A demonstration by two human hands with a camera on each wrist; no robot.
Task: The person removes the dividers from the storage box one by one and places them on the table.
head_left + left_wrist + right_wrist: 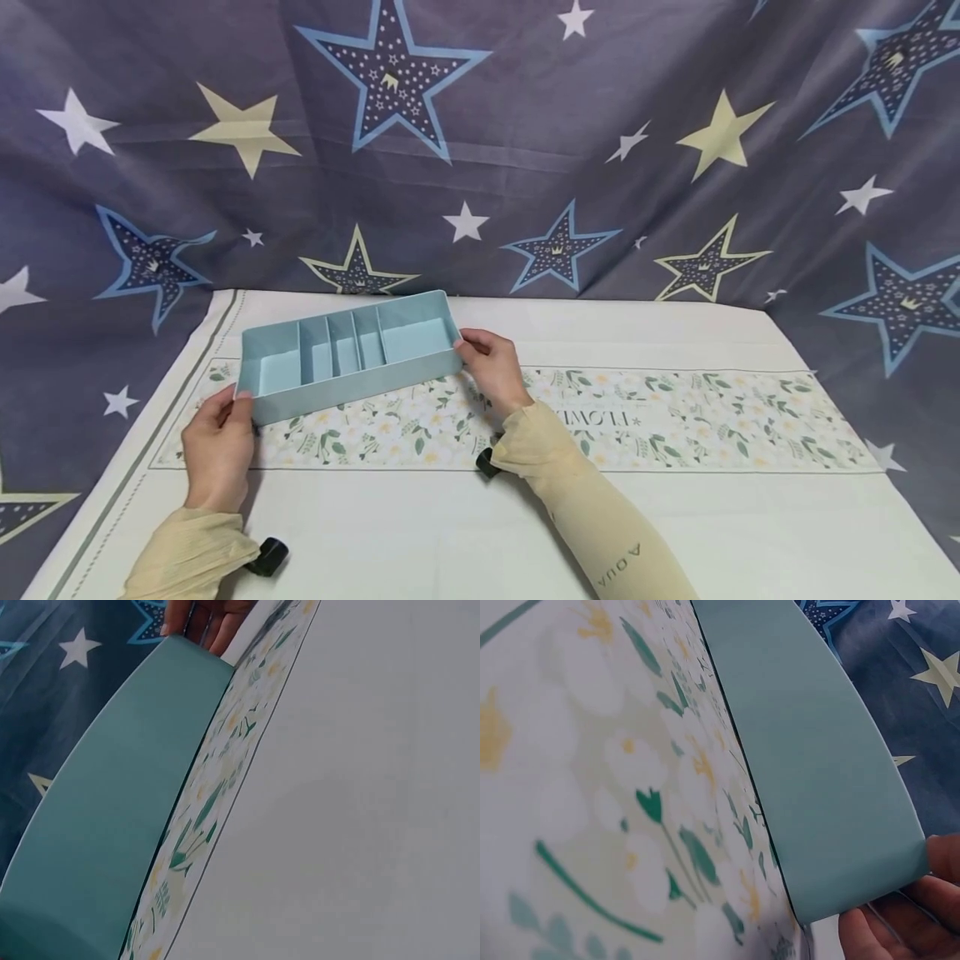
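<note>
In the head view, the left hand [219,446] grips the near left corner of a pale blue divided tray [356,387], while the right hand [493,367] pinches its right end by the rim. The tray sits at the left of the white cloth [375,533], partly over the floral band [720,421]; it slants, its right end farther off. Three narrow compartments lie between two wider ones — all show bare floors. A star-patterned curtain [525,83] hangs at the far side.

In the left wrist view, the tray's long near wall runs along the floral band, fingers of the right hand at its right end.

In the right wrist view, that hand holds the right end — thumb at the rim, fingers below.
</note>
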